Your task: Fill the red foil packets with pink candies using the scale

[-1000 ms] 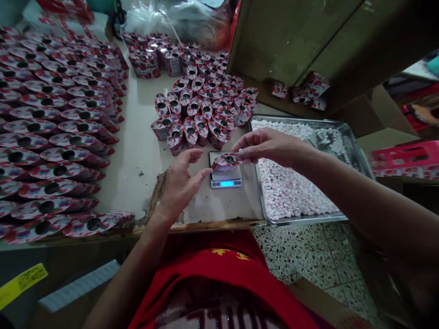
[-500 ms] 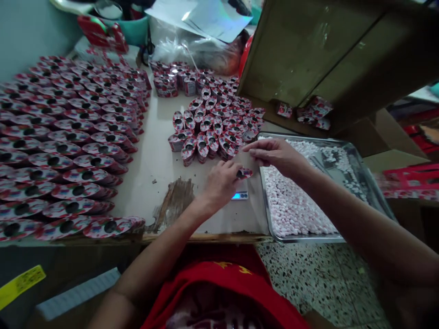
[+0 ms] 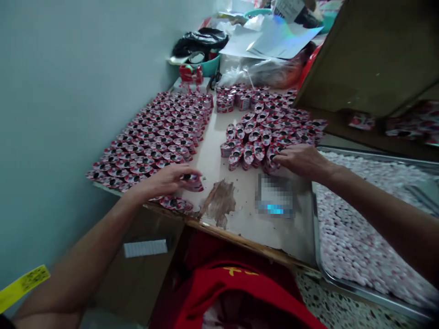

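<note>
My left hand (image 3: pixel 168 179) grips a small red and white candy box (image 3: pixel 192 182) and holds it just above the table at the near right end of the rows of filled boxes (image 3: pixel 154 137). My right hand (image 3: pixel 298 160) reaches into the cluster of upright open boxes (image 3: pixel 264 135), its fingers curled on one at the cluster's near edge. A small digital scale (image 3: pixel 274 199) with a lit blue display lies between my hands, with nothing on its platform.
A metal tray (image 3: pixel 317 256) of small pink and white candies fills the right side. A large cardboard box (image 3: pixel 363 59) stands behind it. Bags, papers and a teal bowl (image 3: pixel 206 66) crowd the far end. A wall runs along the left.
My left hand carried the box from the scale over to the left rows. My right hand left the scale and moved up to the cluster of open boxes. The camera turned left.
</note>
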The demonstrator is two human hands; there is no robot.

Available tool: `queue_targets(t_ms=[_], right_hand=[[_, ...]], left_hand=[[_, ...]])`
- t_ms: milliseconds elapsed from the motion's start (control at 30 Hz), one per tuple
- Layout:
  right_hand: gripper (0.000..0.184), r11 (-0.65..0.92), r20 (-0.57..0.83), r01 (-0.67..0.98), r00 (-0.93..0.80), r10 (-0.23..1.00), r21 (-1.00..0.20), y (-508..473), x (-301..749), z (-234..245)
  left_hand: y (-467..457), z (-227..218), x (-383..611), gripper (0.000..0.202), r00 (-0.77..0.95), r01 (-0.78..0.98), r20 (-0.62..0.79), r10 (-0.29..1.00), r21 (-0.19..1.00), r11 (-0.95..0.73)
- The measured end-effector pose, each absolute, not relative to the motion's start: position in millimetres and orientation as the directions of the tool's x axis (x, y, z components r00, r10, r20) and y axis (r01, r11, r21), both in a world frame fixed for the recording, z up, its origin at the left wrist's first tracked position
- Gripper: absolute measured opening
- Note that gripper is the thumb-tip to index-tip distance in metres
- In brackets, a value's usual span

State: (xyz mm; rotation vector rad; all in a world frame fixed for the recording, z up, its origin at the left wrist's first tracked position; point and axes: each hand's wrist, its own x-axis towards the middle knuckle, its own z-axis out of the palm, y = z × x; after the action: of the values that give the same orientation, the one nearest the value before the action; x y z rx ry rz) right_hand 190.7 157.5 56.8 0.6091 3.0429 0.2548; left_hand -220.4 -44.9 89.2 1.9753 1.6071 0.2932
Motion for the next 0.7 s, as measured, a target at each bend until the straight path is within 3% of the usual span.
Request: queue_targets(t_ms=[67, 167, 333, 433, 567, 700], right_hand=[[0.023, 0.908, 0.035, 0.390, -0.920, 0.389, 0.154, 140.1, 191.3, 75.0], [0.028, 0.856, 0.043, 0.503, -0.864, 0.502, 0.118, 102.5, 192.9, 94.7], [0.024, 0.729, -0.134, 0.679, -0.718, 0.683, 0.084, 49.6, 192.0, 84.5], [0.024, 0.668, -0.158, 0.735, -0.650, 0.743, 0.117, 33.6, 185.3, 73.1], [0.024, 0.581, -0.093, 0.806, -0.574, 0.814, 0.113, 24.6, 184.4, 78.5], [0.037, 0.375, 0.109, 0.920, -0.364, 0.925, -0.114, 27.3, 220.6, 92.5]], left_hand=[[-56.5, 79.2, -235.4, 0.037, 0.296, 0.836, -0.186, 0.937, 0.525, -0.160], [-70.7, 63.9, -252.7, 0.037, 0.344, 0.842, -0.189, 0.920, 0.496, -0.213], [-85.9, 42.4, -254.6, 0.039, 0.393, 0.818, -0.074, 0.916, 0.483, -0.312], [-96.4, 29.7, -236.3, 0.044, 0.364, 0.863, 0.007, 0.932, 0.374, -0.340], [-112.5, 20.9, -215.3, 0.051, 0.322, 0.917, 0.159, 0.933, 0.194, -0.349], [-120.0, 32.2, -195.3, 0.056, 0.312, 0.908, 0.350, 0.883, 0.165, -0.386]])
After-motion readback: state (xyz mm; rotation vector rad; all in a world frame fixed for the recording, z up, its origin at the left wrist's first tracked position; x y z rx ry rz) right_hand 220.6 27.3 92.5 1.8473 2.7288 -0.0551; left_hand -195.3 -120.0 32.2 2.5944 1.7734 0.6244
